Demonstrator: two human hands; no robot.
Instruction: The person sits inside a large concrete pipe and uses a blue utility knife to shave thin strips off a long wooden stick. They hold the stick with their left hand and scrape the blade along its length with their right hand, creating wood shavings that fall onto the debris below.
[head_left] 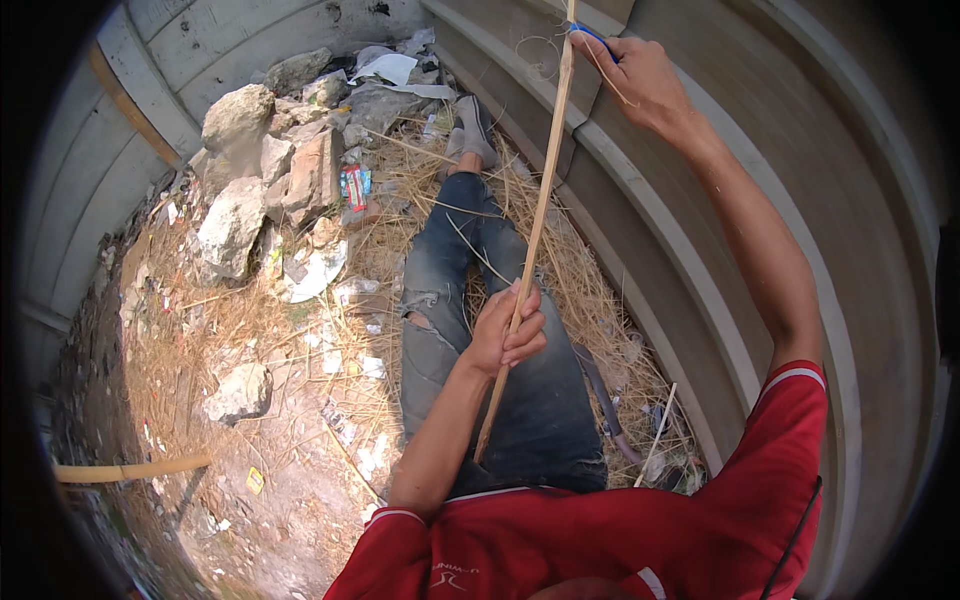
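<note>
A long pale bamboo strip (548, 200) runs slantwise from my lap up past the top edge of the view. My left hand (510, 330) is closed around its lower part, above my thighs. Far up the strip, my right hand (640, 80) grips a slim blue-handled tool (594, 40) set against the strip; its working end is too small to make out. Thin curled shavings (540, 55) hang beside the strip there. My legs in dark torn trousers (440, 300) stretch out ahead on the ground.
Corrugated metal sheeting (700, 250) rises close along the right. Rocks (235, 225) are piled at the far left, with straw, shavings and litter around my legs. A bamboo piece (130, 470) juts in at the left. A thin pale stick (655, 435) leans at my right.
</note>
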